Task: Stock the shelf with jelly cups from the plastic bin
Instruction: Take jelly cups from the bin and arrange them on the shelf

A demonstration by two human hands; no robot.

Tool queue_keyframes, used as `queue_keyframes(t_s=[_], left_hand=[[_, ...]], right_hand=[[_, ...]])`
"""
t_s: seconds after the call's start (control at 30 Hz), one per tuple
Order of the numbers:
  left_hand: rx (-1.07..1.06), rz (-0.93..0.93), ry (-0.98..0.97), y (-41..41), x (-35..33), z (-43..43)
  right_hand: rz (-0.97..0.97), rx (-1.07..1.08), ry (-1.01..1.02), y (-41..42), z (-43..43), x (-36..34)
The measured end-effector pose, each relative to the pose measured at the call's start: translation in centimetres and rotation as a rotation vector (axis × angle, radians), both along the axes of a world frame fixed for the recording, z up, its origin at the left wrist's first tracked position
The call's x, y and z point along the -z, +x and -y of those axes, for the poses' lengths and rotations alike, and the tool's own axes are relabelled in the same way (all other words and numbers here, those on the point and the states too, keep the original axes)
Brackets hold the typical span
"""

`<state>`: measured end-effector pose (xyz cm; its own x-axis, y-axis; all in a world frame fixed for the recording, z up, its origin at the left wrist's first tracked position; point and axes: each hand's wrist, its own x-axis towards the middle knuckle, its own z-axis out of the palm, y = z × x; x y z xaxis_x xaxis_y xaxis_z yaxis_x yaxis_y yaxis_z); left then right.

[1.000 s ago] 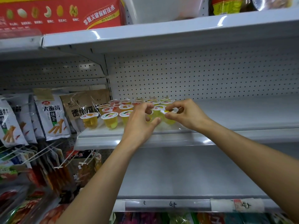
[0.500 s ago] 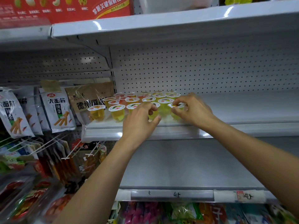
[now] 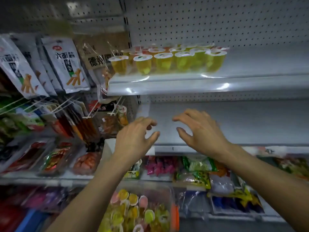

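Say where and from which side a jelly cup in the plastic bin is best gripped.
From above: the plastic bin is open on top and its walls close off the sides. The jelly cups lie jumbled, many with round lids upward, so pinching a top cup across its lid rim with thumb and fingers seems best.

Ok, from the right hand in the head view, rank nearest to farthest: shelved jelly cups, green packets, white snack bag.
From the right hand:
1. Green packets, just below it.
2. Jelly cups, on the shelf above.
3. White snack bag, hanging far upper left.
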<state>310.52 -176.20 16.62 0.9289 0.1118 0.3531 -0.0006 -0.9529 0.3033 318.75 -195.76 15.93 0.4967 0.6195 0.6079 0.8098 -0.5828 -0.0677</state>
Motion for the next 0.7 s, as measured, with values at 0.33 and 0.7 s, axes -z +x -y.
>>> queue_keyframes(t_s=[0.33,0.7], left_hand=[[-0.156,-0.626,-0.505,-9.3,22.2,-7.4],[-0.31,-0.926,-0.571,-8.4,44.0,-7.5]], right_hand=[[-0.712,-0.062,-0.672,-6.9,-5.6,20.5],[-0.69,0.0,-1.156,-7.0,-9.0,39.8]])
